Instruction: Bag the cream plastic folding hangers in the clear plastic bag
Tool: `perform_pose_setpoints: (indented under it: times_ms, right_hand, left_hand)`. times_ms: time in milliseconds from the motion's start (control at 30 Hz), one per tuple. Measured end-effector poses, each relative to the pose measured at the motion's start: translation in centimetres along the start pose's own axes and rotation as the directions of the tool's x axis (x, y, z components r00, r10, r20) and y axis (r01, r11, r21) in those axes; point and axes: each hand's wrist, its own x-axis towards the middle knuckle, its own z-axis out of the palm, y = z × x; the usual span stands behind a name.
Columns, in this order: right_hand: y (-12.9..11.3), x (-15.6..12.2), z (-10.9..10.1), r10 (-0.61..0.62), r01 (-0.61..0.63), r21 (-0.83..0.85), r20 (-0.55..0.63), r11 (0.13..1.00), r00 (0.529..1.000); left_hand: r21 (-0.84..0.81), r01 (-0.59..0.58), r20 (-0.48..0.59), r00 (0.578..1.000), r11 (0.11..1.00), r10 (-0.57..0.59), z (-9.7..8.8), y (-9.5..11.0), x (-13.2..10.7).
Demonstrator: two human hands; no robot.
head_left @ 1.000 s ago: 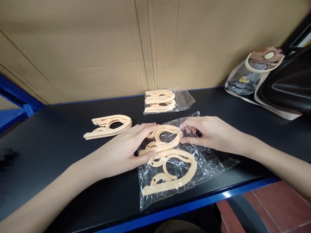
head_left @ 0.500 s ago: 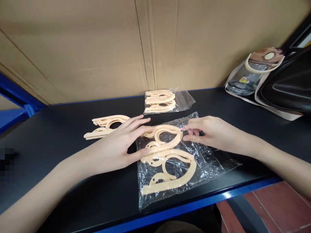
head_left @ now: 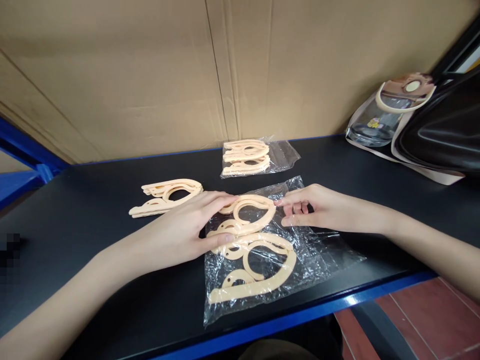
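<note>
A clear plastic bag [head_left: 318, 252] lies on the black table [head_left: 93, 240], with two cream plastic hangers on it. The upper hanger [head_left: 258, 217] sits between my hands; the lower hanger [head_left: 270, 280] lies nearer the table's front edge. My left hand [head_left: 180, 232] grips the upper hanger's left end with thumb below and fingers above. My right hand [head_left: 318, 207] rests on the bag at the hanger's right end, forefinger stretched to touch it, the other fingers curled.
A loose stack of cream hangers [head_left: 167, 196] lies to the left. A sealed bag of hangers [head_left: 249, 157] lies at the back by the cardboard wall [head_left: 150, 75]. A water bottle [head_left: 386, 115] and a black bag [head_left: 442, 135] sit at the right.
The bag and both hangers have shifted slightly left. My right hand has loosened its pinch on the plastic and now points its forefinger at the upper hanger.
</note>
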Motion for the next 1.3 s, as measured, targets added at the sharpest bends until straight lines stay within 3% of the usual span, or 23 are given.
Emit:
perform_pose_setpoints:
  times_ms: [167,333,467,567,633,800,1100,1300]
  right_hand:
    - [0.1,0.1,-0.2,0.007,-0.008,0.016,0.053,1.000,0.999]
    - [0.2,0.1,0.0,0.008,-0.008,-0.006,0.001,1.000,1.000]
    - [0.4,0.0,-0.2,0.001,-0.013,-0.158,-0.071,0.987,0.997]
    - [0.6,-0.1,-0.6,-0.003,-0.048,-0.332,-0.153,0.942,0.988]
    - [0.6,-0.1,-0.9,0.005,-0.090,-0.402,-0.208,0.911,0.978]
    - [0.5,-0.2,-1.2,0.003,-0.135,-0.483,-0.266,0.865,0.964]
    - [0.5,-0.3,-1.4,-0.008,-0.122,-0.472,-0.265,0.873,0.964]
    - [0.8,-0.3,-1.6,-0.027,-0.195,-0.437,-0.452,0.878,0.891]
  left_hand:
    - [-0.027,0.006,0.022,1.000,1.000,-0.005,0.1,0.2,0.0]
    - [0.019,0.028,-0.046,0.999,0.999,-0.027,-0.3,-0.5,-0.1]
    - [0.054,0.054,-0.128,0.991,0.997,-0.047,-2.1,-2.8,-0.5]
    - [0.058,0.208,-0.079,0.976,0.976,-0.203,-3.8,-5.4,-1.4]
    - [0.092,0.341,-0.035,0.940,0.936,-0.339,-4.5,-7.1,-2.3]
    - [0.142,0.412,-0.033,0.911,0.900,-0.412,-5.2,-9.6,-3.6]
    - [0.069,0.392,-0.042,0.920,0.917,-0.390,-5.5,-9.3,-3.2]
    - [0.027,0.426,-0.117,0.900,0.904,-0.420,-6.1,-7.1,-2.7]
